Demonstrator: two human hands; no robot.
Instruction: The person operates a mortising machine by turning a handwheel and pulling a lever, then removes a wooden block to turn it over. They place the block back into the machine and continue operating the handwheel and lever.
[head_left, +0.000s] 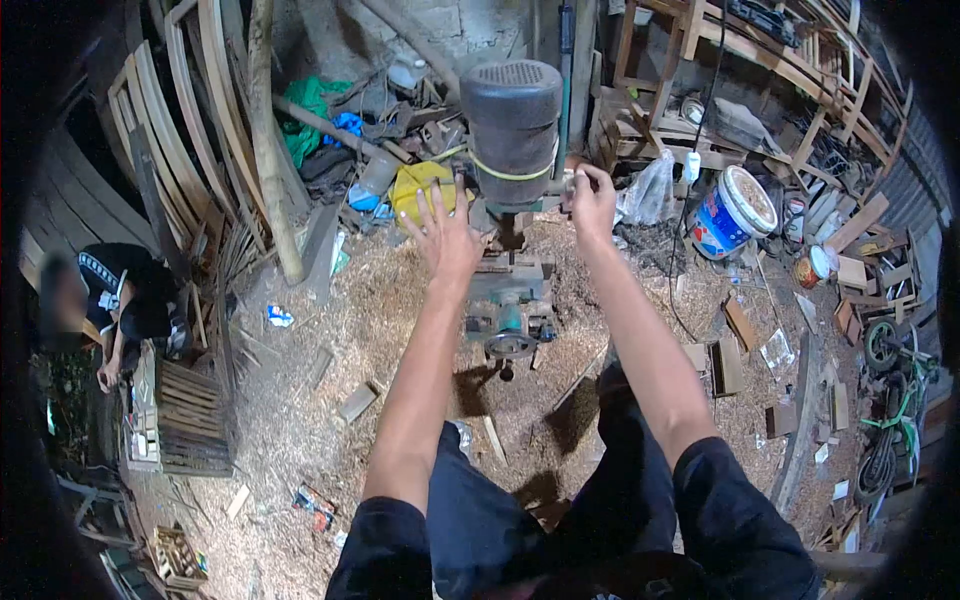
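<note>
In front of me stands a drill-press-like machine with a dark upright motor (512, 135), a yellow-green band round its lower part. Below it are a metal work table (505, 285) and a round handwheel (510, 345). My left hand (445, 235) is open, its fingers spread, just left of the motor and in front of a yellow bag (420, 190). At the motor's right side, my right hand (593, 203) has its fingers curled together beside a small part of the machine. What they grip, if anything, is hidden.
Wood shavings (330, 360) cover the floor, with loose offcuts (357, 402) about. A white-and-blue bucket (722, 225) and a small green bike (895, 400) stand to the right. Another person (125, 300) sits at the left, near a slatted wooden piece (195, 415). Curved timber (185, 110) leans behind.
</note>
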